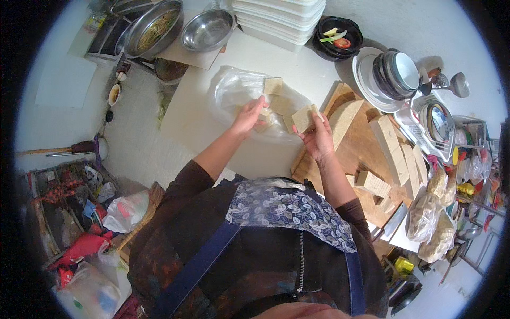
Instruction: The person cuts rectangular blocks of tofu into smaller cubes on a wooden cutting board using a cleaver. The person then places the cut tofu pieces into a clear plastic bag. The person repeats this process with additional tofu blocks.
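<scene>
A clear plastic bag (229,89) lies spread on the pale tabletop with several beige blocks (273,85) of a firm, tofu-like food on it or in it. My left hand (250,115) is at the bag's middle, its fingers by a small block; whether it grips the block or the plastic is unclear. In my right hand (316,133) are cut pieces of the same food (303,118), held between thumb and fingers over the bag's right side. Right of the bag, a wooden cutting board (346,159) carries long slabs (389,147) and shorter chunks (373,184).
A cleaver (392,221) lies by the board's near right edge. Behind are steel bowls (208,30), stacked white trays (279,20) and a black bowl (338,38) with vegetable pieces. Stacked plates and bowls (398,75) and a white dish rack (424,127) stand at the right.
</scene>
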`<state>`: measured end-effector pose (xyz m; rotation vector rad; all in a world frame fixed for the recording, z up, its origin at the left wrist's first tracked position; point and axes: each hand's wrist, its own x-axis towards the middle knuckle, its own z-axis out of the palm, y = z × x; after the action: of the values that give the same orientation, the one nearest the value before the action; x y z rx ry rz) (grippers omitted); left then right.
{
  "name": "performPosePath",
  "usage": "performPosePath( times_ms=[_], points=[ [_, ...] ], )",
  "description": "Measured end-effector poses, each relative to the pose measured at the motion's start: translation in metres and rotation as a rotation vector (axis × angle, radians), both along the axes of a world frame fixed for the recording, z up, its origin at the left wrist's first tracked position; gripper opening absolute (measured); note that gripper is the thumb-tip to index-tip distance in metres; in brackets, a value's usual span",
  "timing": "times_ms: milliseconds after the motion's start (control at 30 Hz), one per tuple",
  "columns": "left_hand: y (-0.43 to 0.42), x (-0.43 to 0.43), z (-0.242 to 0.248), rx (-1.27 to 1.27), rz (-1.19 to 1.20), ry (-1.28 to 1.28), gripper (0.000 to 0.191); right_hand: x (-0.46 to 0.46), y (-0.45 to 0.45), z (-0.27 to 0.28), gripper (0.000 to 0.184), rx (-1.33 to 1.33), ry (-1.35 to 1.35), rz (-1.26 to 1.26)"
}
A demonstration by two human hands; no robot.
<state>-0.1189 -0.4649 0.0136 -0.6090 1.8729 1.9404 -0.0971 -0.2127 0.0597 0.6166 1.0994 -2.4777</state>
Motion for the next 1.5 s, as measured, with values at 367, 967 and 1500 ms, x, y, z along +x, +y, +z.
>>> performPosePath(
  times_ms=[367, 967, 1500],
  points=[
    [0.062, 0.026, 0.021, -0.481, -0.277, 0.544, 0.073, -0.003, -0.039, -0.014, 0.039, -0.126, -0.07, 0.07],
    [0.026, 0.002, 0.009, -0.703, -0.15, 0.719, 0.07, -0.017, -0.023, -0.018, 0.046, -0.263, -0.111, 0.079],
    [0.028, 0.012, 0.021, 0.396, -0.016, 0.189, 0.058, -0.013, -0.03, 0.004, 0.035, -0.093, -0.146, 0.053]
  ],
)
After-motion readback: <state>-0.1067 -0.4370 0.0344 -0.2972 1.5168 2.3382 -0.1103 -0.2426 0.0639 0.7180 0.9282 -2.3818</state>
